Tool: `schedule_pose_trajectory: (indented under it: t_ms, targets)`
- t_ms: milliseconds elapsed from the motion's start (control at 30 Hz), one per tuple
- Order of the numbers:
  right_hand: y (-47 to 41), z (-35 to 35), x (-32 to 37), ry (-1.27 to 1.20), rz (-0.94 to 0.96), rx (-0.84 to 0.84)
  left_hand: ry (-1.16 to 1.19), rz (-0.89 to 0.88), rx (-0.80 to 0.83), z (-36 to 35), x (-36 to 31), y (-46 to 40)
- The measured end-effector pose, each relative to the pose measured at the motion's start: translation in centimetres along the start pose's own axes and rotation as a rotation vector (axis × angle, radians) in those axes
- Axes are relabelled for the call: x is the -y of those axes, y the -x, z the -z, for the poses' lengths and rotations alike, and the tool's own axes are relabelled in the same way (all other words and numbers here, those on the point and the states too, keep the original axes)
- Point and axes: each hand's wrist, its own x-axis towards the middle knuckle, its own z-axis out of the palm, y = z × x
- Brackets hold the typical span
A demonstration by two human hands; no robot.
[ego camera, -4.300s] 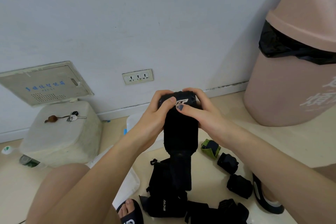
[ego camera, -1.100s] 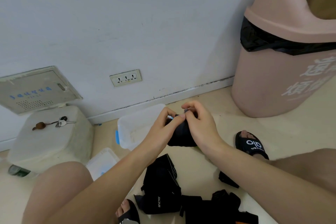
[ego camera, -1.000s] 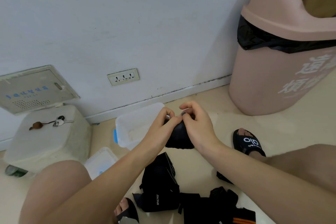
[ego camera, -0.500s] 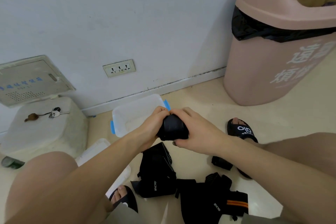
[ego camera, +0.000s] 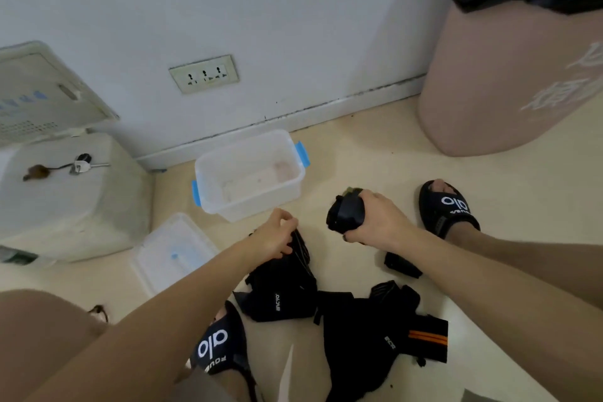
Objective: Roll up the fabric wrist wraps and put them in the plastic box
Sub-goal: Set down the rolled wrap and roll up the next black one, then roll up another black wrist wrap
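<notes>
On the floor near the wall stands the box (ego camera: pixel 249 173), clear plastic with blue latches, open and holding no wrap. Its lid (ego camera: pixel 174 253) lies flat just left of and nearer than the box. Right hand (ego camera: pixel 375 222): fingers curled round a rolled black wrap (ego camera: pixel 346 214), held low just right of the box and apart from it. Left hand (ego camera: pixel 274 237): fingers bent, pinching the upper edge of a loose black wrap (ego camera: pixel 280 284) that lies on the floor in front of the box. Beside that wrap, toward the right, lies a black heap (ego camera: pixel 375 326) of fabric with an orange-striped band. A small black roll (ego camera: pixel 401 266) rests on the floor under the right forearm. Black sandals: one on the right foot (ego camera: pixel 448 209), one on the left foot (ego camera: pixel 218 343). Right background: pink bin (ego camera: pixel 509 81) with black liner. Left: white housing (ego camera: pixel 65 199) bearing keys (ego camera: pixel 81 163); wall socket (ego camera: pixel 204 73) above the box.
</notes>
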Motion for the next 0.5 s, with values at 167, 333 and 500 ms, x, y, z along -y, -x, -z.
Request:
schedule_pose_trajectory:
  t_ms: [167, 333, 500]
  targets:
    - [-4.1, -4.5, -4.8, -0.040, -0.143, 0.051, -0.356, 0.037, 0.004, -0.3, 7.2, -3.9]
    - [-7.3, -8.6, -7.3, -0.079, -0.201, 0.065, -0.640, 0.027, 0.106, -1.9, 11.2, -5.7]
    - [-8.7, -11.6, -8.2, 0.086, -0.177, 0.097, -0.953, -0.047, 0.138, -3.8, 13.5, -6.8]
